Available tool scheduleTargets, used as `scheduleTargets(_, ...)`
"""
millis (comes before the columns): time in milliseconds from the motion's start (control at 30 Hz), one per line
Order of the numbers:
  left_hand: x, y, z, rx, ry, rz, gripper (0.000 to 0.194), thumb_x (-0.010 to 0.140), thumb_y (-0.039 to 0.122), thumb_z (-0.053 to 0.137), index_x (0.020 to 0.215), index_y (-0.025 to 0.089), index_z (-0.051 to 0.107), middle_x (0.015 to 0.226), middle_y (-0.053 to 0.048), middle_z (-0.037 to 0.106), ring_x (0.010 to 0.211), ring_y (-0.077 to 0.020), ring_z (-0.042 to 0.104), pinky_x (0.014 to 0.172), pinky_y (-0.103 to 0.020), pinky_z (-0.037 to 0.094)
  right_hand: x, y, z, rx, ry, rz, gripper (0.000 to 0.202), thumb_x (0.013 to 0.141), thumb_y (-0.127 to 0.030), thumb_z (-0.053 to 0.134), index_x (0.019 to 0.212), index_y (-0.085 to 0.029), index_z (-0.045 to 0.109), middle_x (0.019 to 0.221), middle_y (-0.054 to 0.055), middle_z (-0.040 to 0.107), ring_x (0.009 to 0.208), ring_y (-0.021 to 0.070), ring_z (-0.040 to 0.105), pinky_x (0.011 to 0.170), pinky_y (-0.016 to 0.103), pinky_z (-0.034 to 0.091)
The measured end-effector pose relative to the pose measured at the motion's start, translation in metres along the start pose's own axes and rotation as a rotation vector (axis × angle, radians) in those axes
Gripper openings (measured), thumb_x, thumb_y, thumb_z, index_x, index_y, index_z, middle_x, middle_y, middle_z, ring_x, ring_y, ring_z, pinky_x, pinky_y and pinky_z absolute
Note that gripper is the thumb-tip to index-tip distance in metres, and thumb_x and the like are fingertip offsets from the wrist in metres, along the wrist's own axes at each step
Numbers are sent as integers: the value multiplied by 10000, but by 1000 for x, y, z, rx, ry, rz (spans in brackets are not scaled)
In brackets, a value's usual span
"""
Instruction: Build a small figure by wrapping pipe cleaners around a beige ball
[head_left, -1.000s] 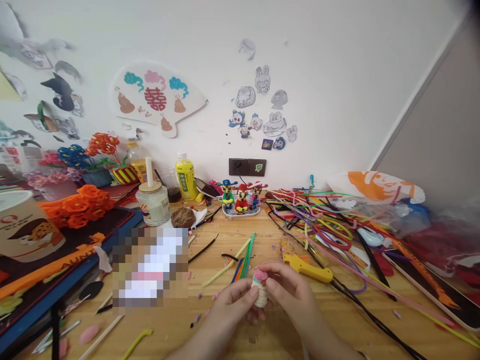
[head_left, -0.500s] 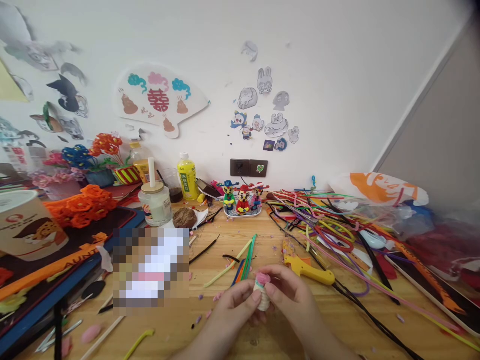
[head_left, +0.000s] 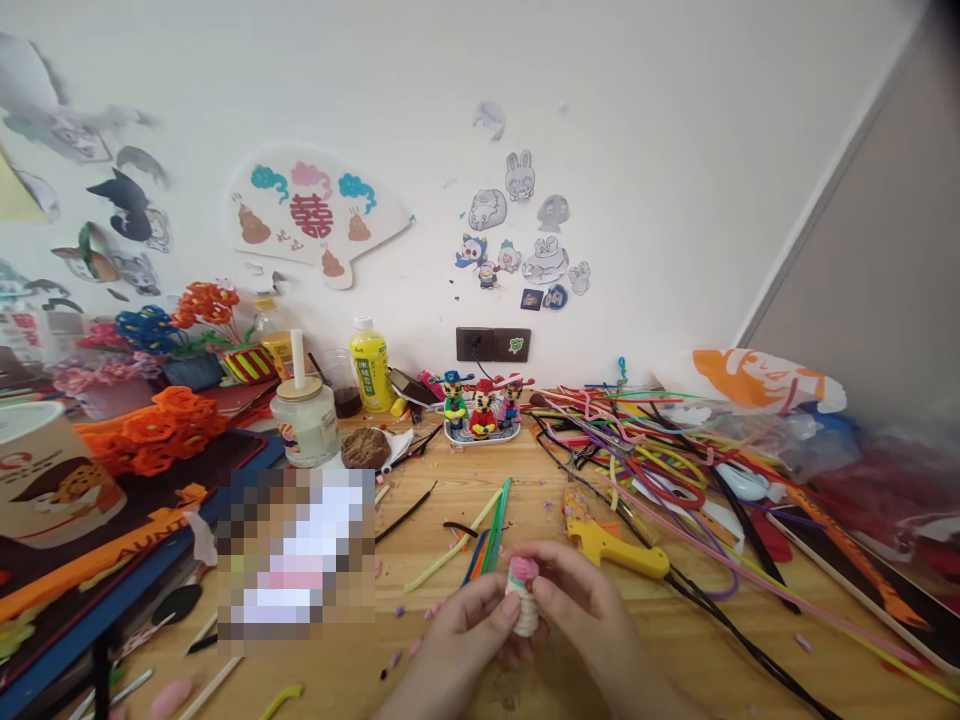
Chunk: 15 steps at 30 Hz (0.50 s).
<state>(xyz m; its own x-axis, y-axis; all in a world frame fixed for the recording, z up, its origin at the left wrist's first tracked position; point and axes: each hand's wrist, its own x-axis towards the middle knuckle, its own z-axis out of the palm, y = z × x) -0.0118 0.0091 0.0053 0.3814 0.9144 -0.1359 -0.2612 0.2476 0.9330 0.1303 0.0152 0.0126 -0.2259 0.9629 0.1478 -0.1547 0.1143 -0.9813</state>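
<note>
A small cream figure with a pink top and a teal band stands upright between my two hands, low in the middle of the view. My left hand is closed on its left side, thumb pressed to the front. From the right, my right hand grips it, its thumb near the pink part. Just behind the hands lie green, blue and orange pipe cleaners. A yellow glue gun rests to the right of my right hand.
Three small figures stand on a tray at the back. Many pipe cleaners spread over the right side. A jar, a yellow bottle, a paper cup and orange flowers occupy the left.
The view has shifted slightly, so the wall and table objects appear a little lower. The figure is turned a little between my fingers, showing more of the teal band. Both hands keep their hold.
</note>
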Motion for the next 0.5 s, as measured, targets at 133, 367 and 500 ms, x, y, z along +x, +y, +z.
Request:
scheduleTargets(133, -1, 1, 1, 36, -2, 36, 407, 642, 520, 635, 699, 119, 602, 608, -2, 555, 534, -104, 512, 517, -218, 367, -1, 2, 1, -15, -15, 10, 257, 766, -374, 594, 953, -200, 628, 899, 69, 660, 776, 196, 617, 604, 274, 506)
scheduleTargets(367, -1, 6, 3, 41, 10, 29, 406, 634, 515, 643, 693, 116, 591, 606, 7, 550, 541, -102, 504, 528, -221, 371, -2, 3, 1, -21, 24, -27, 220, 767, -351, 600, 933, -211, 637, 906, 56, 649, 849, 193, 602, 759, 302, 480)
scheduleTargets(500, -1, 6, 4, 55, 9, 34, 404, 644, 513, 635, 700, 115, 593, 601, 6, 548, 545, -104, 498, 529, -221, 367, -1, 4, 2, -35, 24, -49, 216, 775, -350, 593, 937, -214, 637, 927, 55, 646, 867, 193, 598, 776, 302, 472)
